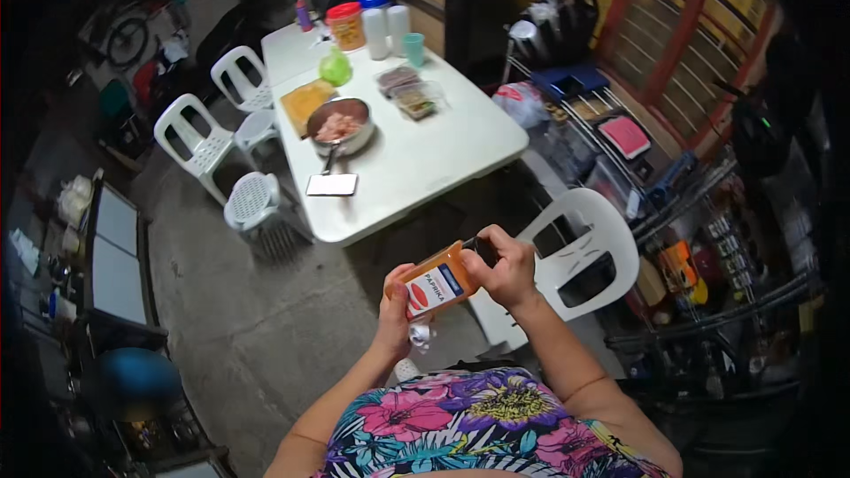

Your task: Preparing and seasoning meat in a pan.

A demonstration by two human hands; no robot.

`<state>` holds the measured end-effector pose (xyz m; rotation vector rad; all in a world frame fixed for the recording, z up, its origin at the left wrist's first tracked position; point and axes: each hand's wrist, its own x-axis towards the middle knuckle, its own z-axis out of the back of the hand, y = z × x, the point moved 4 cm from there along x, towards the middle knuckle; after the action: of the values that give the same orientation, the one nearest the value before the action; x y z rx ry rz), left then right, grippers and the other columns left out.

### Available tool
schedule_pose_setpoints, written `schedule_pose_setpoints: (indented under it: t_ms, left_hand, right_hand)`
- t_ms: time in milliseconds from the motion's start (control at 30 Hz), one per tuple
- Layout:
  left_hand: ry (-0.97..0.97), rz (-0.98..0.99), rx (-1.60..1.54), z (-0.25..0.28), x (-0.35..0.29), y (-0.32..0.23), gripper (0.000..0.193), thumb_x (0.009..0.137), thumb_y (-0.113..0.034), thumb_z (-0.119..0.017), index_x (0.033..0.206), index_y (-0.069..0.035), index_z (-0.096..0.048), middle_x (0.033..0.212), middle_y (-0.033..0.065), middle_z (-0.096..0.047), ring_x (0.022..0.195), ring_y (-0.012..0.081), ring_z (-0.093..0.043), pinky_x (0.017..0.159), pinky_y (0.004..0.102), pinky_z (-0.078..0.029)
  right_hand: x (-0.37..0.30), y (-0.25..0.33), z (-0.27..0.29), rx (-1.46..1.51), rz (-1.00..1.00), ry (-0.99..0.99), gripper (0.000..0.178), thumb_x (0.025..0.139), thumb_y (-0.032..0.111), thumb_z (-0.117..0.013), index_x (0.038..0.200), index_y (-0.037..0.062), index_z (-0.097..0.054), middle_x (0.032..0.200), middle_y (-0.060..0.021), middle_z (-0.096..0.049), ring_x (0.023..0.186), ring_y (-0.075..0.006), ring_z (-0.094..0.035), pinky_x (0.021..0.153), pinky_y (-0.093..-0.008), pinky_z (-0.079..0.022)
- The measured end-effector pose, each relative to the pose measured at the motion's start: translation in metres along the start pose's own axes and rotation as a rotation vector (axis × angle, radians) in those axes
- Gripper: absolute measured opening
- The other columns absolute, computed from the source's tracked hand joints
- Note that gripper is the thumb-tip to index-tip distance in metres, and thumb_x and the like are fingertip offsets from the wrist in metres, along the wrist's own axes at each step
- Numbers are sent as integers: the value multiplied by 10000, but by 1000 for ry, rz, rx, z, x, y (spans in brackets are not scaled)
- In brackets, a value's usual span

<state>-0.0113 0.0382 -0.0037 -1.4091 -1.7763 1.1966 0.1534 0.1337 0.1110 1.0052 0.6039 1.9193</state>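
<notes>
In front of my body, above the floor, I hold a tilted spice bottle [445,276] with orange powder and a white label picturing red peppers. My left hand [395,303] is wrapped round its lower end. The fingers of my right hand [503,270] are closed on the dark cap at the upper end; whether the cap is loose cannot be seen. Beyond my hands, on the white table [434,152], stands a pan [356,137] with pale pink chopped meat in it. A phone with a bright screen [332,185] lies by its handle.
Behind the pan are a yellow board [305,104], a green bag [336,67], clear food containers [416,104], a red-lidded tub [345,26] and a teal cup [413,48]. A white chair [611,252] stands close on my right, beside a loaded rack [611,150]. More chairs [193,142] line the left.
</notes>
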Motion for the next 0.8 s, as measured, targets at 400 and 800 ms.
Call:
schedule_pose_setpoints:
  t_ms: [400,800]
  left_hand:
    - [21,478,-562,125,14,-66,716,864,-719,-244,1182,-141,-523,842,91,-656,519,196,-625,359,242,-469]
    - [-87,86,825,153,207,-87,583,972,-493,-327,1229,-11,-531,1108,98,-621,920,185,-598,818,299,-456]
  right_hand:
    - [74,107,-111,104,879,689,830,616,318,-769,1329,46,-442,1384,-204,-369,1220,-337,-440,1000,-421,-368]
    - [174,-3,-236,721,-149,712,849,593,185,-881,1274,45,-395,1188,-81,-544,1097,-165,-522,948,-323,-429]
